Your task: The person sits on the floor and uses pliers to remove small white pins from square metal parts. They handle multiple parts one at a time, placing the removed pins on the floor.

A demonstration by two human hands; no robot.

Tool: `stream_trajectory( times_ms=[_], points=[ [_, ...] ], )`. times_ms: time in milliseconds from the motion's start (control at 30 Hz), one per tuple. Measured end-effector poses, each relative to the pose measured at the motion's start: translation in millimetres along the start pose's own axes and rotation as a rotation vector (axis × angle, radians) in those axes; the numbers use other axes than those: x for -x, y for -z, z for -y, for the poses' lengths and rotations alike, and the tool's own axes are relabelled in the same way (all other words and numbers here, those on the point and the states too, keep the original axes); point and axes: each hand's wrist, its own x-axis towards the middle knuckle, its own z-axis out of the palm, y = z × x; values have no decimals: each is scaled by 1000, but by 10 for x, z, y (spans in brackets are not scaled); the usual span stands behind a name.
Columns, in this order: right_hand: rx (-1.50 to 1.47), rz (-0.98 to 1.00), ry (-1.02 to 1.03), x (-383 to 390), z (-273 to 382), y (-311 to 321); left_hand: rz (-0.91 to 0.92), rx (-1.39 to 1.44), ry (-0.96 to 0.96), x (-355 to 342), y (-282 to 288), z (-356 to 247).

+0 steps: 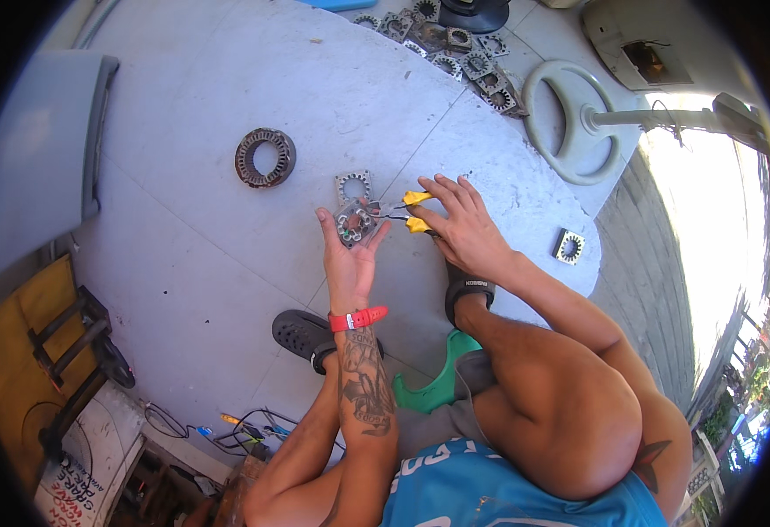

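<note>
My left hand (347, 268) is closed round the edges of a small motor stator (355, 225), a squarish metal piece with round openings and coil bits. My right hand (468, 230) grips a pair of pliers (417, 225) with yellow handles, its handles spread apart. The jaws reach the right side of the stator; exactly what they touch is too small to tell. Just beyond my left fingers, a square toothed core (343, 187) lies on the floor. Farther left lies a dark round toothed stator ring (290, 160).
Several metal cores (475, 64) are heaped at the far right, near a pale round stand base with a pole (609, 118). One square core (569, 247) lies to the right. A green stool (433, 391) is under me. Cables (253, 429) lie at lower left, near a yellow panel (16, 369).
</note>
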Motion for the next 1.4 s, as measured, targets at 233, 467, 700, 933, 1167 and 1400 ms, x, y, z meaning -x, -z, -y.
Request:
stream_trajectory(
  times_ms=[233, 467, 700, 933, 1167, 1400],
  points=[
    [317, 46, 81, -75, -18, -78, -18, -36, -18, 52, -51, -78],
    [314, 122, 107, -132, -43, -70, 7, -107, -39, 40, -83, -80],
    [246, 22, 55, -156, 92, -175, -42, -60, -135, -40, -124, 17],
    [224, -28, 4, -151, 189, -240, -56, 82, -207, -60, -208, 243],
    [-1588, 425, -738, -273, 34, -267, -137, 141, -189, -221, -3, 159],
    [-45, 54, 16, -291, -74, -360, 9, 126, -127, -228, 154, 98]
  ],
)
